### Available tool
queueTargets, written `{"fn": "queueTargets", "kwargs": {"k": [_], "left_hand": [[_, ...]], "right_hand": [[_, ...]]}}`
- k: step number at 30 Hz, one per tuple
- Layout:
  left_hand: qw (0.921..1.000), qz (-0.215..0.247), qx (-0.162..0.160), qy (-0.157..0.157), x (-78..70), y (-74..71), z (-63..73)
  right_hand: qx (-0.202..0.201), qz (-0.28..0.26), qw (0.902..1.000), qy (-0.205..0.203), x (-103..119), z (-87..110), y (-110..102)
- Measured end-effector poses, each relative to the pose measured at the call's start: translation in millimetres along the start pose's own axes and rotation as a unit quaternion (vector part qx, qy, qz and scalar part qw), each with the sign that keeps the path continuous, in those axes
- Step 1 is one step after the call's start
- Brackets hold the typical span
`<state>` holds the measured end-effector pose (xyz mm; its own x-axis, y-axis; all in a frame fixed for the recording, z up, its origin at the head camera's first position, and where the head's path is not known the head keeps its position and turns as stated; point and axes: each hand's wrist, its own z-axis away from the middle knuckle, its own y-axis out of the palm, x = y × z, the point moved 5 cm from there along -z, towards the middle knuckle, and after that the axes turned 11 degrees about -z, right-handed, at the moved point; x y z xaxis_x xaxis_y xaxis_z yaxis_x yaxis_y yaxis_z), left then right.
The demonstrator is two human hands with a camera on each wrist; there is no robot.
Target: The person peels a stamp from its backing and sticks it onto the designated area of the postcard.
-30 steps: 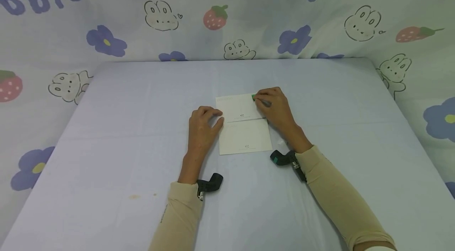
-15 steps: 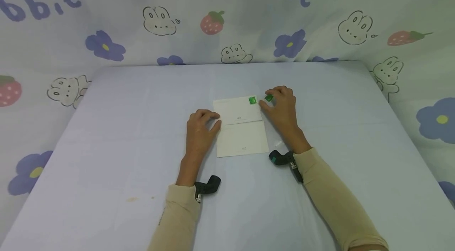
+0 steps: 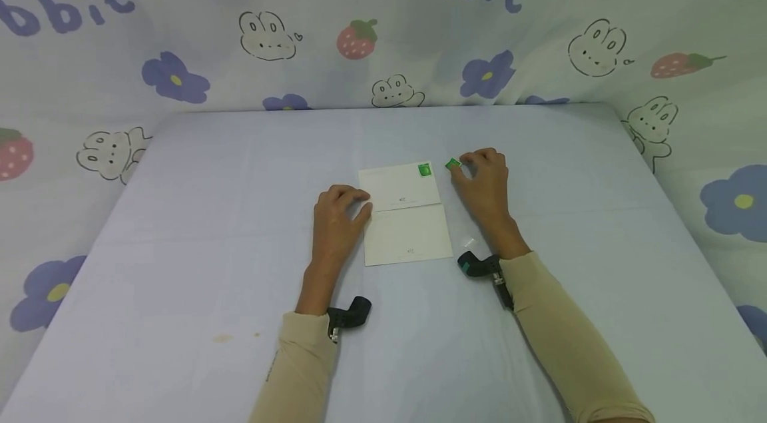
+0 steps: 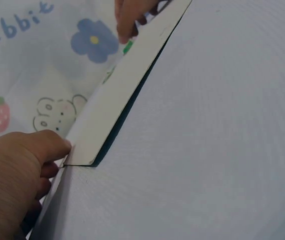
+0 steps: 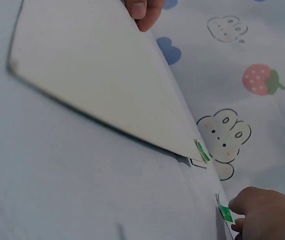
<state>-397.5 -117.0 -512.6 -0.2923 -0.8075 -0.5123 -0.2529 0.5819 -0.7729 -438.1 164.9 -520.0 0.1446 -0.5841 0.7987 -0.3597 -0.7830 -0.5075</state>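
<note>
Two white cards lie edge to edge, an upper card (image 3: pixel 395 186) and a lower card (image 3: pixel 407 235), each with a tiny dark print. A green postage stamp (image 3: pixel 425 170) sits in the upper card's top right corner. My left hand (image 3: pixel 337 220) has thumb and forefinger at the cards' left edge; in the left wrist view its thumb touches near where they meet. Right of the cards is a second green stamp (image 3: pixel 452 164), with my right hand's (image 3: pixel 487 184) thumb and forefinger tips right at it. In the right wrist view, this stamp (image 5: pixel 226 214) is partly raised beside the thumb.
The table's white cloth (image 3: pixel 210 176) surrounds the cards. A small clear scrap (image 3: pixel 469 243) lies right of the lower card, close to the right wrist camera (image 3: pixel 477 265). Behind the table hangs a curtain (image 3: pixel 323 3) printed with rabbits, flowers and strawberries.
My right hand leaves the upper card's corner and moves right, uncovering the stamp there. Its fingertips now meet the second stamp's right side. The left hand stays in place.
</note>
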Motion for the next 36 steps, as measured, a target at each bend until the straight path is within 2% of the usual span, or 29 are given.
{"fn": "queueTargets", "kwargs": {"k": [8,12,19,26,31,36], "left_hand": [[1.0,0.002,0.006,-0.002,-4.9,-4.2,-2.3],[0.9999,0.009,0.008,-0.012,-4.1,-6.4,-1.9],[0.999,0.034,0.006,-0.029,-0.4,-10.2,-0.6],[0.9981,0.054,-0.001,-0.03,2.3,-13.2,0.1],[0.9972,0.067,-0.01,-0.033,5.5,-13.9,3.8],[0.9962,0.083,0.003,-0.029,2.1,-6.8,6.1]], "right_hand": [[0.0,-0.021,0.9996,0.018,4,-1.8,-5],[-0.005,-0.059,0.9979,0.028,2,-1.4,-6],[-0.025,-0.117,0.9925,0.024,0,6.9,-13],[-0.027,-0.135,0.9901,0.027,1,20.6,-19],[-0.014,-0.137,0.9897,0.041,0,31.5,-19],[-0.018,-0.129,0.9901,0.053,-4,43.2,-29]]}}
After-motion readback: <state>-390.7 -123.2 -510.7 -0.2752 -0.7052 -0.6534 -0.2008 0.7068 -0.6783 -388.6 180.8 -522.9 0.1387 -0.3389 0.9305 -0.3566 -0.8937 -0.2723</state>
